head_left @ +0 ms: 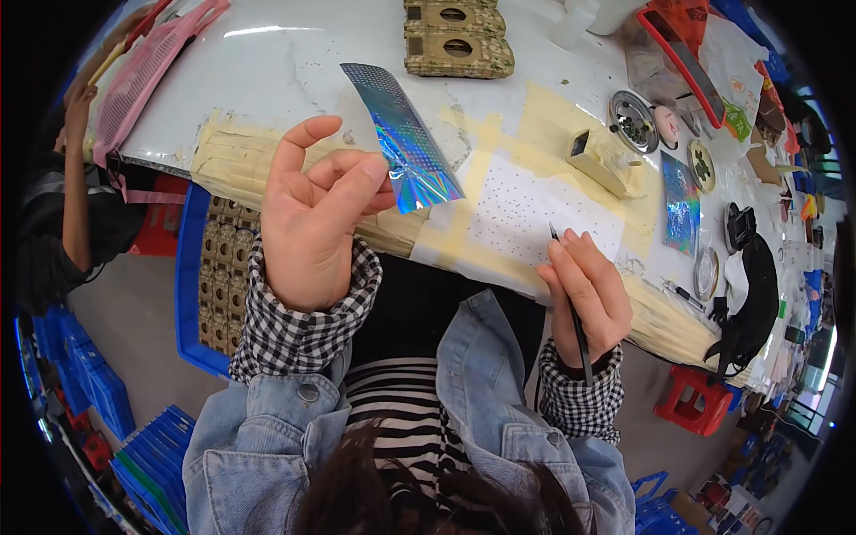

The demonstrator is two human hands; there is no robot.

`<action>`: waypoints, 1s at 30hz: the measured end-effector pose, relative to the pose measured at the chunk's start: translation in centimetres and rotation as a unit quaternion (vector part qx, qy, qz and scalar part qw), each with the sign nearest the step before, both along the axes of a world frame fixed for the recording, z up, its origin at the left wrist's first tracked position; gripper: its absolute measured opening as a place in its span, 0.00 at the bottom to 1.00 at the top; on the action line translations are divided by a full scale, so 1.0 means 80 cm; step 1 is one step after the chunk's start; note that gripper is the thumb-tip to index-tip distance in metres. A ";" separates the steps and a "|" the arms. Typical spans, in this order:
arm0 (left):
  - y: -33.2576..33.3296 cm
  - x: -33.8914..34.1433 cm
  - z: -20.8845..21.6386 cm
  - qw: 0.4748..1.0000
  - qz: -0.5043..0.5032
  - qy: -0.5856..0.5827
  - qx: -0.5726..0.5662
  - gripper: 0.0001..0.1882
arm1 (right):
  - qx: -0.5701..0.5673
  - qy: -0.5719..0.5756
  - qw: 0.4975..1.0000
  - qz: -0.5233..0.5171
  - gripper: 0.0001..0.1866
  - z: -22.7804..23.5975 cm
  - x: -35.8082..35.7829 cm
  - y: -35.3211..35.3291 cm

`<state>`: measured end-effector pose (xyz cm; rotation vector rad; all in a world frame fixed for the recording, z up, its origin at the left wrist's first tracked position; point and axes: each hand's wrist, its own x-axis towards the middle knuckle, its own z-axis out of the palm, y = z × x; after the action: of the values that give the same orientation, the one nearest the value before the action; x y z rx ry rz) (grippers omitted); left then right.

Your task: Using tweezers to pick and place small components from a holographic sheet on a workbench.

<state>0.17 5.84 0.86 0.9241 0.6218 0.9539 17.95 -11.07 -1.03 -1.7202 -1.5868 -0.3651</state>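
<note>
My left hand (325, 209) is raised over the table's near edge, thumb and fingers pinching the lower end of a shiny holographic sheet (401, 134). Rows of small dots cover much of that sheet, and its held end is creased. In my right hand (584, 290) is a slim pair of black tweezers (579, 334), its tip pointing away from me. The tip is over the near right part of a white paper (517, 201) strewn with tiny dark specks. Yellowish tape surrounds this paper on the table. Whether the tweezers hold a speck is too small to tell.
Camouflage-patterned cases (456, 45) lie at the table's far side. A cream block-shaped device (606, 165), a second holographic sheet (680, 203) and round dishes (634, 121) are at right. A blue crate (189, 294) of similar cases stands lower left. Another person's arm (76, 196) is far left.
</note>
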 end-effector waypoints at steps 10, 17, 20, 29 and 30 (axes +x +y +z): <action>0.003 -0.003 -0.002 1.000 0.008 0.002 -0.004 0.25 | -0.043 -0.018 0.999 -0.021 0.15 0.001 0.000 0.010; 0.004 -0.004 -0.004 1.000 0.001 -0.001 -0.004 0.26 | -0.109 -0.026 0.994 0.004 0.12 0.011 0.002 0.015; 0.004 -0.004 -0.003 1.000 -0.001 -0.003 -0.003 0.26 | -0.146 -0.041 0.988 0.022 0.11 0.029 0.003 0.018; -0.002 -0.005 0.001 1.000 -0.012 -0.006 0.003 0.25 | -0.079 0.050 0.995 0.020 0.12 0.030 0.011 0.004; -0.004 -0.004 0.003 1.000 -0.018 -0.006 0.005 0.25 | -0.071 0.060 0.995 0.023 0.10 0.031 0.010 0.002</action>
<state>-0.17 5.53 1.08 0.9344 0.5898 0.9306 18.73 -10.89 1.41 -1.7739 -1.5947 -0.1262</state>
